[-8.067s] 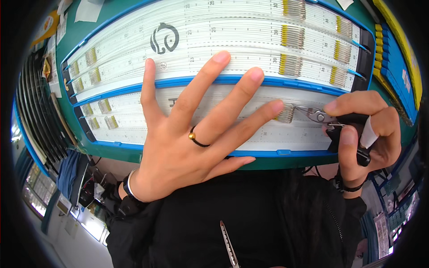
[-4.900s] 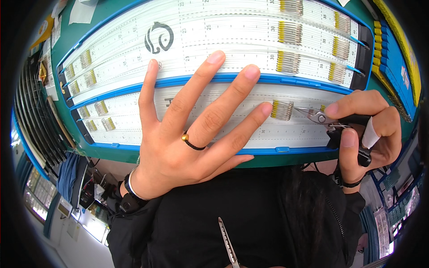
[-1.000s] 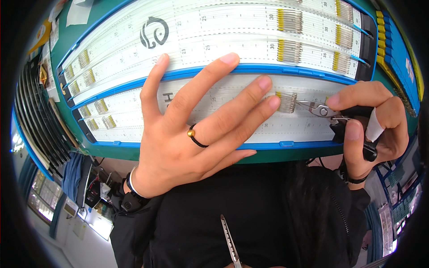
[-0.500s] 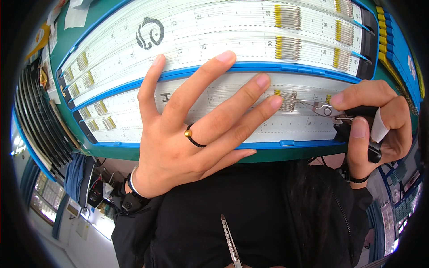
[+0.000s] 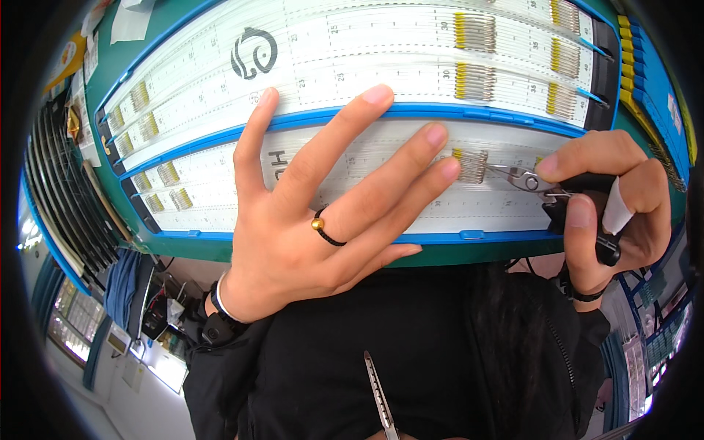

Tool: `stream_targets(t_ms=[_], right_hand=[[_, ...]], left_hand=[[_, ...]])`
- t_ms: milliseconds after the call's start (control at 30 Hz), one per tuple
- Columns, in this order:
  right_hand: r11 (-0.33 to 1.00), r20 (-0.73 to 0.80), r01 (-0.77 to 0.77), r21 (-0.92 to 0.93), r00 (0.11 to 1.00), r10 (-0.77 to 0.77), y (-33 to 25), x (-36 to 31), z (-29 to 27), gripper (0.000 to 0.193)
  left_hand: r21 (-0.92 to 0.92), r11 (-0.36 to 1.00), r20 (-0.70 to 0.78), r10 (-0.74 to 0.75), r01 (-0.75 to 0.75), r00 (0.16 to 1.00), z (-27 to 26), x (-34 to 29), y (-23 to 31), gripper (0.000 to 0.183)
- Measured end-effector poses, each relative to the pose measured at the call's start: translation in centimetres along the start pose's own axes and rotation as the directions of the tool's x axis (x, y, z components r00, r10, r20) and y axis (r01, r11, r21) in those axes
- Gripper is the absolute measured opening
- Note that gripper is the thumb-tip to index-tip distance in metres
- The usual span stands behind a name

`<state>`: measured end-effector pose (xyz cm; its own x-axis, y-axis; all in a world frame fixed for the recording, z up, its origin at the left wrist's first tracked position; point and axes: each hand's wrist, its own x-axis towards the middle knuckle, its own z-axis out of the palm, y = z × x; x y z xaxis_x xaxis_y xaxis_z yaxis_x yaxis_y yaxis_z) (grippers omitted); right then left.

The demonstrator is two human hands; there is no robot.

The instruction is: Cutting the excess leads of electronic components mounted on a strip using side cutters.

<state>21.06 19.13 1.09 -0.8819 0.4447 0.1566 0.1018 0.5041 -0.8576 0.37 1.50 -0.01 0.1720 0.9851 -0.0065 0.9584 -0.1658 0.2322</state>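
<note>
The left hand (image 5: pixel 323 220) lies flat with fingers spread on the near white ruled board with blue edges (image 5: pixel 220 191), pinning it steady; the right hand (image 5: pixel 609 205), its grip closed around small black-handled pliers (image 5: pixel 546 183), points their tips left at the yellow-banded wire bundle (image 5: pixel 471 164) just beside the left fingertips

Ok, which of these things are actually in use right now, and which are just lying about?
In use:
- left hand, spread flat on the white ruled board
- right hand, gripping small pliers
- yellow-tipped wire bundle at the plier tips

Lying about:
- other wire bundles on the upper rows
- blue block strip, far right
- black cables, left
</note>
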Motion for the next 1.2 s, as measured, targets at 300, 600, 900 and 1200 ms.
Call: stream_targets(t_ms=[300, 600, 900, 1200], right_hand=[[0.999, 0.008, -0.016, 0.036, 1.0, 0.015, 0.05, -0.02, 0.04, 0.024], [1.0, 0.004, -0.011, -0.008, 1.0, 0.011, -0.16, -0.37, 0.22, 0.027], [1.0, 0.012, 0.006, 0.016, 1.0, -0.006, 0.19, -0.2, 0.18, 0.028], [0.991, -0.032, -0.052, 0.122, 0.998, 0.056, -0.16, -0.33, 0.05, 0.026]], left_hand=[[0.01, 1.0, -0.007, 0.009, -0.009, 1.0, -0.19, 0.13, -0.19, 0.057], [-0.005, 1.0, -0.044, 0.017, -0.017, 0.999, 0.16, -0.12, -0.13, 0.056], [0.005, 1.0, 0.004, 0.013, -0.013, 1.0, -0.3, 0.21, -0.17, 0.058], [-0.022, 1.0, -0.006, -0.005, 0.005, 1.0, -0.1, 0.21, 0.02, 0.059]])
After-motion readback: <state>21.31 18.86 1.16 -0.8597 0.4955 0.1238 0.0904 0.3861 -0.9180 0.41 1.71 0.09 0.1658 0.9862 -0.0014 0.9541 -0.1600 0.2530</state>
